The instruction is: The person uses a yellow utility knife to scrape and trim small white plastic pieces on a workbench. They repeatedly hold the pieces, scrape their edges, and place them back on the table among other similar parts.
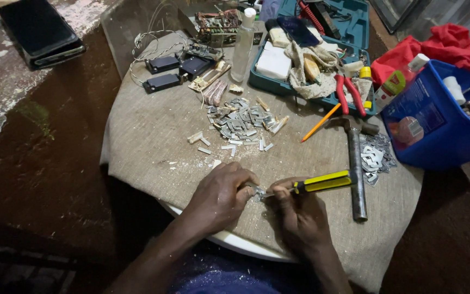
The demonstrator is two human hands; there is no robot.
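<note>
Fingers of the left hand (218,197) curl together and pinch a small metal piece (257,191) just above the cloth-covered round table (153,136). Opposite, the right hand (300,218) closes around a yellow-handled tool (322,182), its tip touching that piece. A hammer (356,163) lies just beside the right hand, its handle pointing toward the person. Beyond the hands sits a heap of small grey metal plates (240,122), with an orange pencil (320,122), red-handled pliers (349,93) and a blue bin (436,117) farther off.
</note>
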